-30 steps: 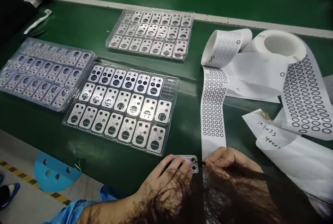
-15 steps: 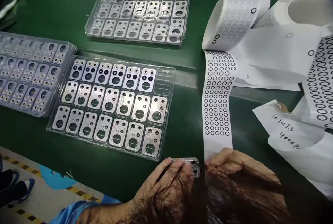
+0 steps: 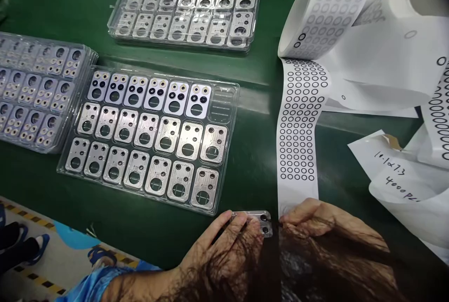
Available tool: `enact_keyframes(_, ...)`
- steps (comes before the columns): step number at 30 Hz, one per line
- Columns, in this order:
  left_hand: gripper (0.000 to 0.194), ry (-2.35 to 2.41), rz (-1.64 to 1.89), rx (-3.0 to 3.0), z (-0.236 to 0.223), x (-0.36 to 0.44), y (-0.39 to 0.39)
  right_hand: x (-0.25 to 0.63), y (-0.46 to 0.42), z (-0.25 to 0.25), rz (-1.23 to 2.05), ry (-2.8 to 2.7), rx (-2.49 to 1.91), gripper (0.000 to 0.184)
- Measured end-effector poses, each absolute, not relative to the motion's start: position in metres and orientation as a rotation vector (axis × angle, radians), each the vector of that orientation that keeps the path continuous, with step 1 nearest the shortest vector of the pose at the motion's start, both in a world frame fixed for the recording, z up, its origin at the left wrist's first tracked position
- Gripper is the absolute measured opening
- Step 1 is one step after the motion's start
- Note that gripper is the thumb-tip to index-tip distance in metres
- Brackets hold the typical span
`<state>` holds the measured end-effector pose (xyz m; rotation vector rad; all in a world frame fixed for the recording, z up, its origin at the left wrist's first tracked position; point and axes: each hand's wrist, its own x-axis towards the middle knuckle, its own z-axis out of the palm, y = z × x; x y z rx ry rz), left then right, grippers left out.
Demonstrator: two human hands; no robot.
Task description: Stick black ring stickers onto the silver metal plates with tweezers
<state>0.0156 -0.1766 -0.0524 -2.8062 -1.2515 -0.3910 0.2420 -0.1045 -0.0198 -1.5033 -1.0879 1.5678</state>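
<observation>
My left hand [image 3: 228,246] lies over a small silver camera-lens plate [image 3: 265,217], its fingers closed on it. The plate's right end sticks out and shows two dark round holes. Close by on the right, my right hand [image 3: 322,218] has its fingers pressed together over the lower end of a white strip of black ring stickers [image 3: 298,138]. Whatever its fingertips may pinch is too small to make out. Dark hair hangs in front of both hands and covers much of them. Left of the strip lies a clear tray [image 3: 228,171] of lens plates, its top-right pocket bare.
A second clear tray of silver plates [image 3: 187,35] stands at the back. Stacked trays of lilac plates [image 3: 31,91] are at the left. The sticker roll [image 3: 329,12] and a handwritten paper label [image 3: 393,171] lie at the right. Feet [image 3: 38,248] show below the table edge.
The camera view has shifted a little, so the back tray sits higher and the roll farther right. Both hands keep nearly the same pose. Another foot shows at lower left.
</observation>
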Motion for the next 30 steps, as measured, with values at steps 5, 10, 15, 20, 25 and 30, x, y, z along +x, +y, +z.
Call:
enact_keyframes(5,0.036,-1.244,-0.369,-2.806,-0.05,0.015,-0.176,0.236,-0.091,-0.007,1.53,-1.047,-1.449,0.056)
enact_keyframes(10,0.035,-1.272,-0.425,-2.801,-0.049,0.017,-0.175,0.236,-0.088,-0.006,1.561,-1.019,-1.475,0.057)
enact_keyframes(15,0.035,-1.264,-0.386,-2.808,-0.047,0.018,-0.174,0.237,-0.092,-0.009,1.598,-0.995,-1.51,0.055)
enact_keyframes(20,0.037,-1.257,-0.397,-2.818,-0.05,0.015,-0.177,0.238,-0.094,-0.007,1.661,-0.945,-1.554,0.052)
enact_keyframes(25,0.035,-1.241,-0.401,-2.811,-0.049,0.016,-0.175,0.235,-0.089,-0.001,1.575,-1.098,-1.47,0.051)
enact_keyframes(30,0.034,-1.243,-0.43,-2.788,-0.045,0.019,-0.17,0.236,-0.093,-0.002,1.486,-1.183,-1.485,0.052)
